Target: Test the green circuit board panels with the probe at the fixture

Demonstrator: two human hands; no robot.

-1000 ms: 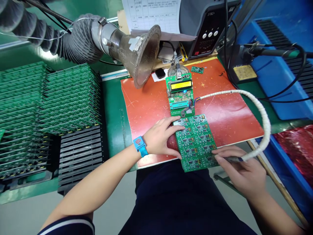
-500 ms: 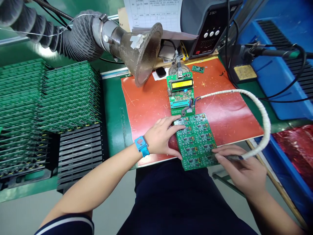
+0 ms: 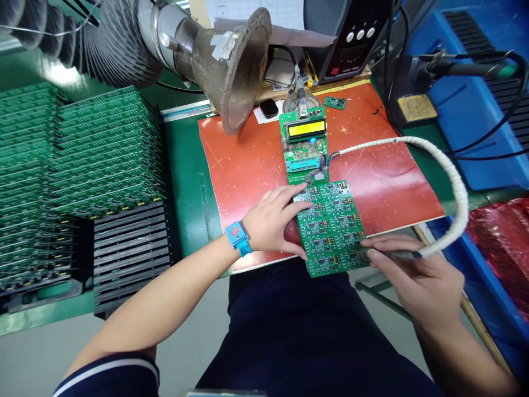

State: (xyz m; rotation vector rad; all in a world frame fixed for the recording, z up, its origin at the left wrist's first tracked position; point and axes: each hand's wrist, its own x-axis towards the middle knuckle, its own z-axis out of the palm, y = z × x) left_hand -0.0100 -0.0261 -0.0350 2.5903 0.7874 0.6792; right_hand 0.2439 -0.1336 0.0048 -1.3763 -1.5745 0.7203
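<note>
A green circuit board panel [image 3: 326, 226] with two columns of small repeated circuits lies over the front edge of the red mat, overhanging it. My left hand [image 3: 273, 220], wearing a blue wrist strap [image 3: 238, 238], rests with fingers spread on the panel's upper left, thumb at its left edge. In my right hand [image 3: 424, 275] is a wired probe [image 3: 399, 254], pinched between thumb and fingers at the panel's lower right; its tip is hard to make out. A white wrapped cable [image 3: 458, 187] loops from it to a programmer board [image 3: 306, 146] with a lit yellow display, behind the panel.
Racks of upright green boards [image 3: 107, 149] stand at left. A fume extractor hood [image 3: 231, 66] reaches over the red mat [image 3: 397, 187]. At the back are a soldering station [image 3: 351, 44] and a small loose board [image 3: 334, 102]. Blue bins [image 3: 471, 127] line the right side.
The view has shifted slightly, so most things sit a little higher. Both hands keep about the same places on the panel, and the probe stays near its lower right.
</note>
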